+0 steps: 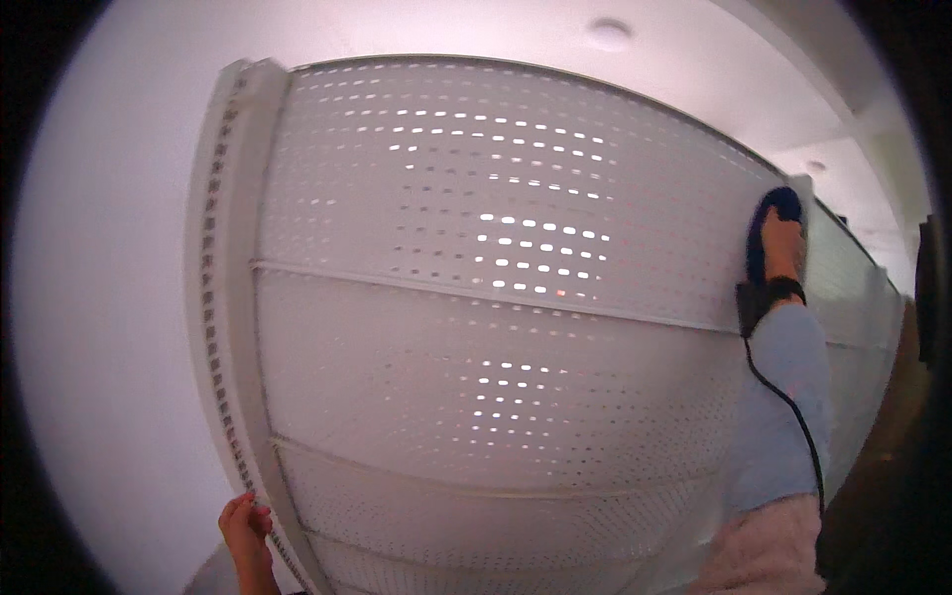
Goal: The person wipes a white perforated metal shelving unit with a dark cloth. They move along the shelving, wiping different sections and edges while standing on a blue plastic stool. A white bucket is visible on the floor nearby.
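Note:
A tall perforated metal back panel (446, 193) of shelving fills the view, with a slotted upright post (238, 223) along its left side. At the panel's upper right, my right hand (782, 242) grips a dark blue cloth (760, 238) against the right-hand post, near the top edge. A black strap and a small dark device with a cable (799, 416) are on that wrist. My left hand (245, 520) is low at the left, beside the slotted post, its fingers curled; whether it touches the post cannot be told.
Horizontal seams (446, 292) cross the panel. Further panels (844, 275) continue to the right. A pale wall (111, 297) stands at the left, and a ceiling with a round fixture (610, 31) is above. A dark object (926, 290) stands at the far right.

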Available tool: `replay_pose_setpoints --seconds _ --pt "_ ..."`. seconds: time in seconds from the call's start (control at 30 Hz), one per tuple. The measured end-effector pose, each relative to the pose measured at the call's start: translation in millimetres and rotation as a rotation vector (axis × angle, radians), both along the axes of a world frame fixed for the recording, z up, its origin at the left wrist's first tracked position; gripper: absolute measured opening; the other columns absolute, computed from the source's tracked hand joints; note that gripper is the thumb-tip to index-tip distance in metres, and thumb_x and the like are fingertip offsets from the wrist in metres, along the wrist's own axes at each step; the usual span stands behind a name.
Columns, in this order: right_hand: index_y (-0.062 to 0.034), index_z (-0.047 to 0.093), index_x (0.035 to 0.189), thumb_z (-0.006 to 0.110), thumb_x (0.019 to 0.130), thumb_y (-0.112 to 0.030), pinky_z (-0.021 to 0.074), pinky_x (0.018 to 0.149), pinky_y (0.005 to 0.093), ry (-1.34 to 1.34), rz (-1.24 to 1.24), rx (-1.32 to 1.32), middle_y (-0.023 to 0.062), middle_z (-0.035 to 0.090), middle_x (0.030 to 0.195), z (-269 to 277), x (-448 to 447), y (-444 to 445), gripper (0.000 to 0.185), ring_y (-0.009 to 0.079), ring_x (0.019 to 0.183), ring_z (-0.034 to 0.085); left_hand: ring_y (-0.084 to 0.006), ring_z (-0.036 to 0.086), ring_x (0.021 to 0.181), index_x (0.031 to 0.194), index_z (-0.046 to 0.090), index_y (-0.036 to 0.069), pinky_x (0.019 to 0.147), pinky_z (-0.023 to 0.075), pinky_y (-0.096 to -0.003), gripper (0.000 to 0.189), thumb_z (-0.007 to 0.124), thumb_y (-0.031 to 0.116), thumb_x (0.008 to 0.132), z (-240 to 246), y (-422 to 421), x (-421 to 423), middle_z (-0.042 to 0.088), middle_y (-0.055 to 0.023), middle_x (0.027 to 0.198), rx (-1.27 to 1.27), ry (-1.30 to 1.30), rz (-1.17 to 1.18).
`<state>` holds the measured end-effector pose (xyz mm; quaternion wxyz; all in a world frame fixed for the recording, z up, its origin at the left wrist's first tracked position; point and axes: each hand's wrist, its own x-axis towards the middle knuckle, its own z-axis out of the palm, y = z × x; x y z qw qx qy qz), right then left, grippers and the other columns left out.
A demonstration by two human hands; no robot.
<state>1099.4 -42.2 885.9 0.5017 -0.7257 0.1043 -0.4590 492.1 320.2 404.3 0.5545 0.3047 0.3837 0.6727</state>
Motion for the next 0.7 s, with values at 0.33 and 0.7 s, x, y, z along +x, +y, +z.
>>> replay_pose_setpoints --seconds 0.33,0.7 --pt "-0.0083 0.052 0.122 0.053 0.08 -0.056 0.042 0.091 0.052 -0.364 -0.003 -0.303 0.0179 0.054 0.122 36.6 -167.3 161.2 0.063 0.0369 0.115 0.052 -0.0133 0.053 0.048 0.096 0.059 0.001 0.044 0.0415 -0.0245 0.017 0.053 0.013 0.085 -11.9 -4.1 -51.1 0.063 -0.0105 0.066 0.05 -0.088 0.062" --pt "-0.0046 0.058 0.095 0.066 0.071 -0.029 0.0483 0.065 0.0423 -1.335 0.248 -0.512 0.0151 0.059 0.09 -15.1 -373.9 386.4 0.035 0.0304 0.082 0.06 -0.0135 0.053 0.048 0.096 0.059 0.002 0.044 0.0395 -0.0245 0.018 0.053 0.015 0.085 -67.4 -25.4 -89.0 0.062 -0.0096 0.066 -0.056 -0.089 0.199"
